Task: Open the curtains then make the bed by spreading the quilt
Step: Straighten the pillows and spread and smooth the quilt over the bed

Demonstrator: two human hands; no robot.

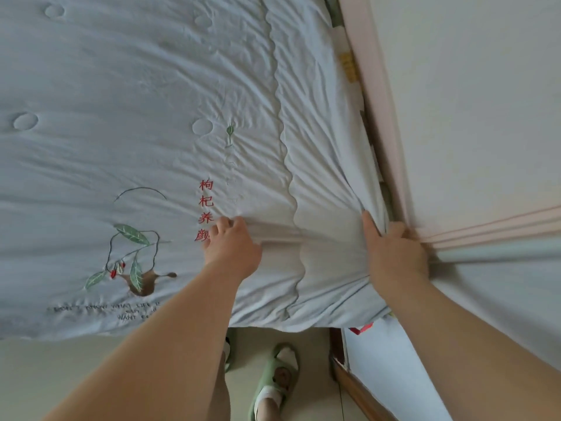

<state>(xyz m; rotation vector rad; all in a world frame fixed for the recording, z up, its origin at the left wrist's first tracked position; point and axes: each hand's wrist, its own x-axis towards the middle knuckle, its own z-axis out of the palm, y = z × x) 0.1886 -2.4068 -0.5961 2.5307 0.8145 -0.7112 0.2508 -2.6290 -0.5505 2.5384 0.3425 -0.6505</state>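
The pale blue quilt (121, 86) lies spread flat, embroidered with red characters (206, 202) 枸杞养颜 (the last partly covered) and English stitching (106, 308) reading "DON'T KNOW WHAT LIFE". The left hand (232, 244) pinches a fold. The right hand (394, 256) grips the bunched edge beside the wall (470, 117).

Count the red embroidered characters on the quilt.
4, stacked in one column on the quilt: top character, second, third, fourth partly under the left hand.
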